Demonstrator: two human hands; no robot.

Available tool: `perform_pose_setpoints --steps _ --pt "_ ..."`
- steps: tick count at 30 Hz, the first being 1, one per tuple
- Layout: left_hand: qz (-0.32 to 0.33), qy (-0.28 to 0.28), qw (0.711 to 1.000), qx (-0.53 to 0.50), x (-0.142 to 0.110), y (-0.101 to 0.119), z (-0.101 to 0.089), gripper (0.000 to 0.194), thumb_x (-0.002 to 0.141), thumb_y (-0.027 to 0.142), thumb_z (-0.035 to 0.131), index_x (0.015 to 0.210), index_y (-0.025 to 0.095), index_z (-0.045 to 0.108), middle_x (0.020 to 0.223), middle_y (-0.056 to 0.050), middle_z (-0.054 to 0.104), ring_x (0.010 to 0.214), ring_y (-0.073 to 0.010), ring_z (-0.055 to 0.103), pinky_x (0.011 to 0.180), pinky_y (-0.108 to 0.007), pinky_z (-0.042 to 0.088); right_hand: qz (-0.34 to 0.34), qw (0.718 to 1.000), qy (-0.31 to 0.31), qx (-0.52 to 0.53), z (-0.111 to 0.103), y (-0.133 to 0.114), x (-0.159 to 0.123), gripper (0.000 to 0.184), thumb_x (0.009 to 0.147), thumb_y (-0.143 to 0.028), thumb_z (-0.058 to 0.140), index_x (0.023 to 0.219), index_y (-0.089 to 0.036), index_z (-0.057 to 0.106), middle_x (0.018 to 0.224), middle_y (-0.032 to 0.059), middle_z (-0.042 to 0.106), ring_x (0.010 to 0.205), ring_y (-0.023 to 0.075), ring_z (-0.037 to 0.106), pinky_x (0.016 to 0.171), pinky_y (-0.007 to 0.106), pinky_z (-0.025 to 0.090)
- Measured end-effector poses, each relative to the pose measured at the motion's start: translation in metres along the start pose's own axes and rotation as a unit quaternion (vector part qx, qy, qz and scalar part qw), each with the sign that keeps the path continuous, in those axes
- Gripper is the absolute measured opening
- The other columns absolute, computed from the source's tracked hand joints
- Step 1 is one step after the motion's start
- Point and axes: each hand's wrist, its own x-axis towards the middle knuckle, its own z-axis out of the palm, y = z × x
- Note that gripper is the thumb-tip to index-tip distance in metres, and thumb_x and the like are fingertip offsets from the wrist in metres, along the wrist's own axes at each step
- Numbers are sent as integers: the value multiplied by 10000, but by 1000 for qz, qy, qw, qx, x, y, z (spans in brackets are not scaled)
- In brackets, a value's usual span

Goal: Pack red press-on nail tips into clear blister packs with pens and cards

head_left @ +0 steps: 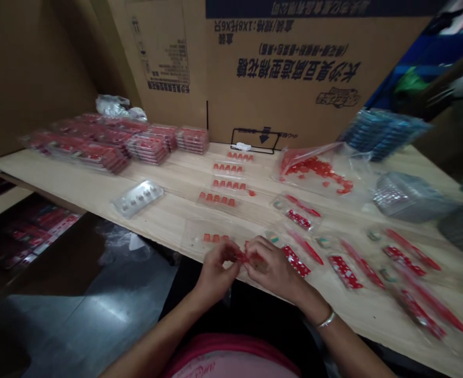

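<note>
Close to the table's front edge, my left hand (219,269) and my right hand (271,266) meet fingertip to fingertip. Both pinch a small red plastic piece (241,256), largely covered by the fingers. Just beyond them lies a clear plastic tray (195,234) with a few red pieces (216,238) in a row; its right part is hidden by my hands. Farther back are several rows of similar red pieces (217,199), and one loose red piece (251,193) lies beside a row. A clear bag (294,157) of red pieces rests at the back right.
Stacked red packs (97,142) fill the back left. An empty blister tray (137,198) lies left of the rows. Several sets with a red stick and a dotted packet (345,271) spread rightward. Nested clear trays (408,197) and blue packs (389,131) stand right; a large carton (294,100) rises behind.
</note>
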Motion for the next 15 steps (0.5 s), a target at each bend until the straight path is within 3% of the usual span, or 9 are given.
perform_pose_setpoints --steps 2,5,11,13,15 --pt "-90 34 976 -196 -1 3 -3 226 707 149 675 879 207 541 816 15 620 755 -124 605 720 -254 489 21 995 15 97 0 -8 0 108 807 -121 560 772 -214 517 831 21 573 816 164 551 727 286 441" --pt "-164 28 937 -306 -1 9 -8 312 612 173 787 846 188 581 775 26 624 714 -96 587 689 -217 473 50 987 13 151 3 -15 -2 131 810 -128 571 720 -208 517 781 5 573 782 148 555 714 273 439" --pt "-171 34 946 -274 -9 15 -11 295 591 213 815 794 183 602 740 32 597 683 -94 554 663 -217 459 156 944 4 290 12 -21 -7 100 811 -223 590 903 -201 558 801 1 627 718 128 599 653 245 487" --pt "-177 40 954 -239 -14 15 -10 268 604 221 799 796 182 616 718 33 589 662 -94 540 640 -212 442 148 954 -5 260 14 -23 -9 35 829 -217 563 860 -202 559 757 -3 623 679 126 598 618 237 484" --pt "-187 39 960 -206 -20 15 -10 240 621 235 777 801 177 629 693 27 591 636 -96 527 618 -212 423 100 983 -10 151 14 -27 -11 60 830 -164 528 794 -204 555 737 5 615 670 137 584 618 252 474"
